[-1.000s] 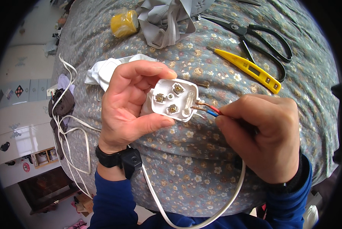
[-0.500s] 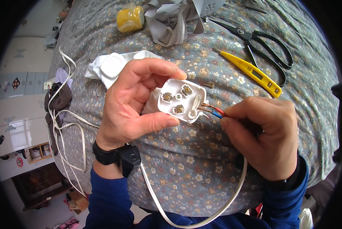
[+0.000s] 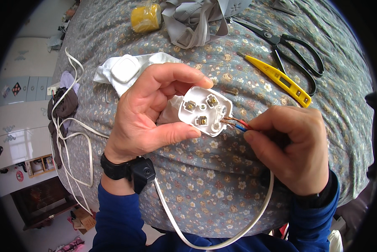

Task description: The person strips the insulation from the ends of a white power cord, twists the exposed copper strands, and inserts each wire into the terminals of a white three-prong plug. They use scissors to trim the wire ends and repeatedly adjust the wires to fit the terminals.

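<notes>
My left hand (image 3: 144, 113) is closed on a white plug housing (image 3: 202, 110), thumb and fingers at its edges. The open side faces up and shows three brass screw terminals. My right hand (image 3: 291, 145) pinches the red and blue wires (image 3: 241, 126) of a white cable (image 3: 222, 245) just behind their ends. Their bare copper strands reach the housing's right edge; whether they touch it I cannot tell. The cable loops down between my forearms. A small brass screw (image 3: 230, 92) lies on the floral cloth above the wires. Behind my left hand, a white square cover (image 3: 125, 69) rests on white cloth.
A yellow voltage tester (image 3: 276, 80) and black-handled scissors (image 3: 281, 42) lie at the upper right. A yellow tape roll (image 3: 146, 18) and a grey strappy fabric bundle (image 3: 194, 23) are at the top. More white cable (image 3: 90, 155) trails over the left edge of the bed (image 3: 222, 201).
The plug housing and my left hand have shifted slightly right, with the housing tilted a little. The bare wire ends are now closer to its edge. My right hand has barely moved.
</notes>
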Available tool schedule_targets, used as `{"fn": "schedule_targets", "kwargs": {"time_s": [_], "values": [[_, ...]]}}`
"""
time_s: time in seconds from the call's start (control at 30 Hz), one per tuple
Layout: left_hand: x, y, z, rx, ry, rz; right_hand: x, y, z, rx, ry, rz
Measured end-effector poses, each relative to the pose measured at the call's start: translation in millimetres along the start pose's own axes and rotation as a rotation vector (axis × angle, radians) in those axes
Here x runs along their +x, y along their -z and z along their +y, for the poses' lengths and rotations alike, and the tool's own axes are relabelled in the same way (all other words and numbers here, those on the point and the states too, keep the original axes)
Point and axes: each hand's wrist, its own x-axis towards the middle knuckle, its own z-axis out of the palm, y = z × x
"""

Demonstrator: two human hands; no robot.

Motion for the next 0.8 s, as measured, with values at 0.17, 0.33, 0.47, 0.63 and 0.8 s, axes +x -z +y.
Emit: {"fn": "schedule_targets", "kwargs": {"time_s": [0.17,0.33,0.47,0.63,0.8], "values": [[-0.6,-1.0,1.2,-0.018,0.012,-0.003,-0.8,-0.3,-2.6,0.072,-0.079,-0.017],[-0.3,-0.8,1.1,-0.008,-0.002,-0.003,0.2,0.2,-2.8,0.073,-0.075,-0.022],[0.3,-0.3,1.0,0.014,-0.023,-0.012,-0.4,1.5,-3.6,0.056,-0.090,-0.032],[1.2,-0.3,0.3,0.044,-0.039,-0.014,-0.5,0.2,-3.1,0.037,-0.084,-0.015],[1.4,-0.4,0.6,0.041,-0.037,-0.015,-1.0,-1.5,-3.3,0.026,-0.058,-0.008]]}}
